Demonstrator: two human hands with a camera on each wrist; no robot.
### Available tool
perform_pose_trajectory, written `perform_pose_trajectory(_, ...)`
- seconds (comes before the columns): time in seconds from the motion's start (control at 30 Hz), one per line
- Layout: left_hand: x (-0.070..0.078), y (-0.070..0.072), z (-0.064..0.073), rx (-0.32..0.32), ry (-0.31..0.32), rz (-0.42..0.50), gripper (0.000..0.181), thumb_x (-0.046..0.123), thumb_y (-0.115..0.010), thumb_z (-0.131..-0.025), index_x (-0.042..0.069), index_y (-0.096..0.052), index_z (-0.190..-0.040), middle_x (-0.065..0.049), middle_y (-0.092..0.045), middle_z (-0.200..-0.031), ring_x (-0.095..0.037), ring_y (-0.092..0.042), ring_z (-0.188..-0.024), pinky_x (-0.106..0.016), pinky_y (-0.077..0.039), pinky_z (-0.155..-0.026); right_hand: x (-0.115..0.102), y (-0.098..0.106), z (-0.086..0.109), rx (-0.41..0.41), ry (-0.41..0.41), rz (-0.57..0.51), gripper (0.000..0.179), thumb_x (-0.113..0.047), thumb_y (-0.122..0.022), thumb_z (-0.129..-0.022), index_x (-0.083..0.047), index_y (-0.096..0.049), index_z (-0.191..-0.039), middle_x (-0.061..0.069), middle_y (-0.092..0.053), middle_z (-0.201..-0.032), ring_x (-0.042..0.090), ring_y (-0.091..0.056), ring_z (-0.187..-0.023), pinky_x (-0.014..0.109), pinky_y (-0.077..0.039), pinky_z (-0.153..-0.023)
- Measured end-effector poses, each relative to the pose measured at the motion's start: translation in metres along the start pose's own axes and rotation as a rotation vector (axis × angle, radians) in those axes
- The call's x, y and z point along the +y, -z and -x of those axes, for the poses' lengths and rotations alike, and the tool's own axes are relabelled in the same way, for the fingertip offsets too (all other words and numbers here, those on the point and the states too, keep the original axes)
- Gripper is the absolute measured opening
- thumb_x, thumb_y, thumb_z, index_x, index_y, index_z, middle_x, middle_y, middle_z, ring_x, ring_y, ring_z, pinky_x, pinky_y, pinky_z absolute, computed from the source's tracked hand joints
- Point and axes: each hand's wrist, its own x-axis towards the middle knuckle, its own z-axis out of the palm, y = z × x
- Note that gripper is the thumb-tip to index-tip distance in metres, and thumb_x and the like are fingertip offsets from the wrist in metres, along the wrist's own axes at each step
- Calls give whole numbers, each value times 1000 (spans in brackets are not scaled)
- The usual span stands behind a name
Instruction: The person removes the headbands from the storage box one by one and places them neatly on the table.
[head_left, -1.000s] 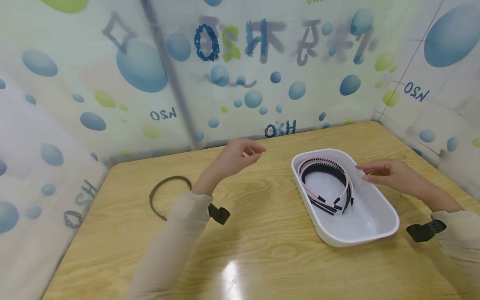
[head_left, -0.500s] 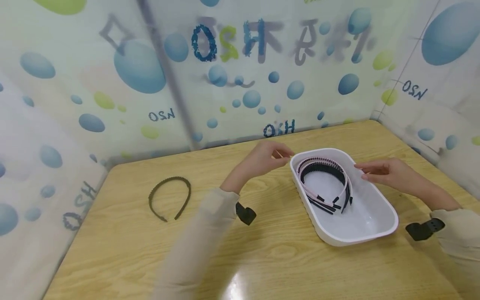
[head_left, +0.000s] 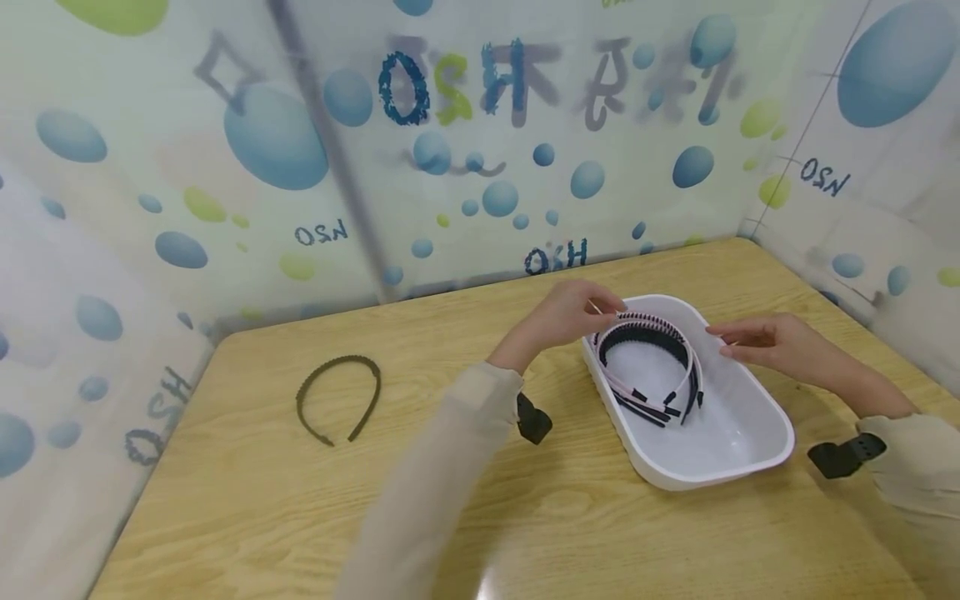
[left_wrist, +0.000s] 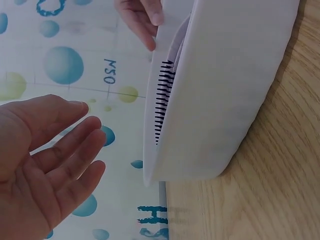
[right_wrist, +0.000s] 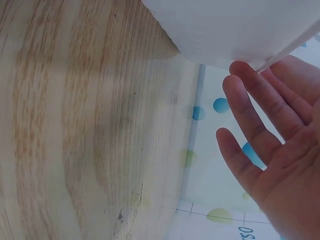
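A white plastic bin [head_left: 720, 467] stands on the table, with several headbands [head_left: 645, 337] nested at its far left end, some black and some pale pink with dark teeth. My left hand [head_left: 566, 312] hovers over the bin's far left corner, fingers relaxed and nothing between them; in the left wrist view the left hand [left_wrist: 47, 165] is beside the rim, apart from it. At the opposite long side, my right hand [head_left: 780, 350] pinches the rim, its thumb and fingers on either side of the wall. The right wrist view shows the right hand's fingers [right_wrist: 255, 115] loosely spread under the edge.
A single black headband [head_left: 340, 360] lies on the wooden table [head_left: 262, 500], well left of the bin. Patterned curtain walls [head_left: 480, 183] with blue and green dots enclose the back and both sides of the table.
My left hand has moved right from the table's middle to the bin's far left corner, uncovering the black headband on the table. The right hand and bin have stayed in place.
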Motion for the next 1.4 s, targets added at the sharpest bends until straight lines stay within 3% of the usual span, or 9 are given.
perform_pose_trajectory(0.23, 1, -6, -16, 1, 15, 15, 23, 10, -59, -89, 5, -65, -111, -3, -64, -102, -10, -56, -90, -14, -45, -71, -2, 1, 0, 1, 4, -12, 35, -13, -64, -86, 5, -60, -117, 27, -58, -112, -9, -54, -82, 21, -52, -66)
perform_pose_trajectory(0.6, -5, -14, -34, -7, 93, 38, 21, 7, -58, -89, 4, -66, -109, -5, -62, -102, -12, -55, -90, -15, -45, -73, -1, 0, 0, -4, 8, -20, 35, -13, -64, -87, 5, -60, -117, 27, -58, -112, -5, -57, -81, 21, -52, -65)
perform_pose_trajectory(1.03, -12, -12, -52, 10, 192, 37, 21, 6, -58, -88, 3, -66, -108, -5, -62, -104, -15, -55, -95, -21, -45, -80, -3, 2, 0, -19, -20, -2, 37, -14, -64, -86, 5, -59, -117, 27, -58, -113, -5, -57, -82, 23, -53, -67)
perform_pose_trajectory(1.4, -4, -16, -62, -29, 225, -55, 24, 1, -59, -84, 4, -68, -107, -3, -63, -106, -14, -54, -97, -21, -45, -80, -4, 3, 0, -25, -28, -1, 36, -13, -63, -87, 4, -59, -118, 27, -58, -114, -4, -56, -83, 23, -52, -67)
